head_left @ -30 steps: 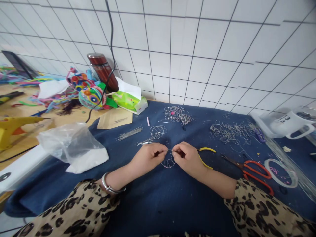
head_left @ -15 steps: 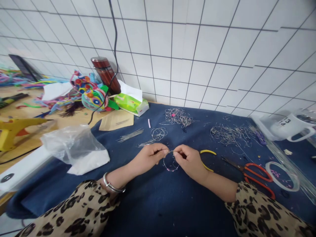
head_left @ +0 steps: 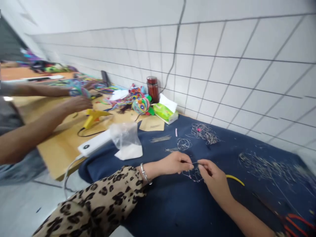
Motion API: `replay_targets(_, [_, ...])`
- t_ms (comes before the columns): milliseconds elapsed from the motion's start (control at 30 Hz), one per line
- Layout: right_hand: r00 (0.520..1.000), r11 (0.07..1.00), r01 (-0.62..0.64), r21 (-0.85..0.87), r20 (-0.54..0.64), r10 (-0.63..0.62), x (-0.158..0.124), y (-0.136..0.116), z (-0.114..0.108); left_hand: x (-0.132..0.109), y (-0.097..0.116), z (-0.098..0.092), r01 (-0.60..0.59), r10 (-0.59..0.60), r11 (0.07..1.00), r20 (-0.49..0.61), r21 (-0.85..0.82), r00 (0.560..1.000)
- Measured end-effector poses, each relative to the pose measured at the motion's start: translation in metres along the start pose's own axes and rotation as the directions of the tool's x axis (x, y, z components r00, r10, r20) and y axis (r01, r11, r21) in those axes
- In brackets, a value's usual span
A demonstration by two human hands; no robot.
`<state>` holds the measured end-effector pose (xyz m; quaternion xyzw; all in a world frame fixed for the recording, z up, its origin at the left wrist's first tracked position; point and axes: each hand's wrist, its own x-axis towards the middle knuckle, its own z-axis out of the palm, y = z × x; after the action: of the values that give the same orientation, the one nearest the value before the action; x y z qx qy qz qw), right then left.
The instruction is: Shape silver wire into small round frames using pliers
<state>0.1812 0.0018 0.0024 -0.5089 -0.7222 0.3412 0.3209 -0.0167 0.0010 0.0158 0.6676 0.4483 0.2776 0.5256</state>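
Note:
Between my two hands is a thin wire ring with small pink beads (head_left: pixel 195 179) on its lower part. My left hand (head_left: pixel 179 163), with a silver bangle at the wrist, pinches one side of the ring's top. My right hand (head_left: pixel 214 177) pinches the other side, a short gap away. Just beyond my hands lie a loose wire coil (head_left: pixel 184 144) and a bundle of straight wire pieces (head_left: pixel 160 139). Beside my right hand, yellow-handled pliers (head_left: pixel 235 179) are partly hidden behind it. Red-handled scissors (head_left: pixel 296 222) lie farther right, blurred.
Tangled wire heaps (head_left: pixel 204 133) lie on the blue cloth (head_left: pixel 153 210). At left are a plastic bag (head_left: pixel 124 136), a white power strip (head_left: pixel 95 144), a yellow glue gun (head_left: pixel 92 118) and a co-worker's hands (head_left: pixel 79 103). A tissue pack (head_left: pixel 165 113) and red thermos (head_left: pixel 153 89) stand by the wall.
My view has swung to the left, bringing a co-worker's arms into sight and moving the white mug out. Both my hands still pinch the beaded ring.

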Motion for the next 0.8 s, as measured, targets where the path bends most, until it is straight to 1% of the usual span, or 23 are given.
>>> replay_targets(33, [1.000,1.000,-0.002,-0.005,0.005,0.002,0.001,0.000,0.000,0.000,-0.001,-0.002,0.000,0.000,1.000,-0.011,0.000,1.000])
replay_targets(100, [1.000,1.000,-0.006,-0.009,0.028,0.006,0.001,-0.001,0.000,0.001,-0.002,-0.005,-0.008,0.008,1.000,0.000,-0.014,1.000])
replay_targets(133, [1.000,1.000,-0.007,-0.010,0.025,0.008,0.001,-0.002,0.000,0.001,-0.003,-0.007,-0.015,0.016,0.999,0.018,-0.037,1.000])
replay_targets(233, [1.000,0.999,-0.011,-0.035,-0.001,0.011,0.001,-0.003,-0.001,-0.001,-0.004,-0.010,-0.069,0.079,0.994,0.116,-0.086,0.990])
replay_targets(267, [1.000,0.999,-0.007,-0.047,-0.001,0.007,0.001,-0.003,-0.001,-0.001,-0.004,-0.011,-0.073,0.084,0.993,0.118,-0.089,0.989])
replay_targets(333, [1.000,0.998,0.002,-0.071,0.006,-0.001,0.001,-0.002,-0.001,-0.001,-0.005,-0.012,-0.074,0.079,0.996,0.100,-0.057,0.992])
replay_targets(500, [0.999,0.991,0.044,-0.123,0.008,-0.044,0.001,-0.003,-0.001,0.000,-0.006,-0.007,-0.043,0.044,0.999,-0.023,0.023,0.999])
replay_targets(567, [0.998,0.992,0.057,-0.110,0.023,-0.055,0.001,-0.004,-0.001,0.001,-0.006,-0.004,-0.065,0.078,0.990,-0.097,0.129,0.992])
replay_targets(600, [0.998,0.994,0.057,-0.098,0.024,-0.055,0.001,-0.004,0.000,0.001,-0.005,-0.002,-0.101,0.133,0.973,-0.145,0.210,0.980])
replay_targets(667, [0.998,0.995,0.061,-0.079,0.021,-0.060,0.001,-0.003,0.000,0.002,-0.005,0.000,-0.136,0.170,0.963,-0.133,0.230,0.976])
replay_targets(733, [0.996,0.995,0.084,-0.055,0.025,-0.082,0.002,-0.002,0.000,0.003,-0.005,0.001,-0.176,0.224,0.931,-0.121,0.319,0.967])
replay_targets(800, [0.996,0.995,0.091,-0.047,0.021,-0.090,0.003,0.000,0.000,0.005,-0.007,0.001,-0.194,0.247,0.912,-0.105,0.360,0.963])
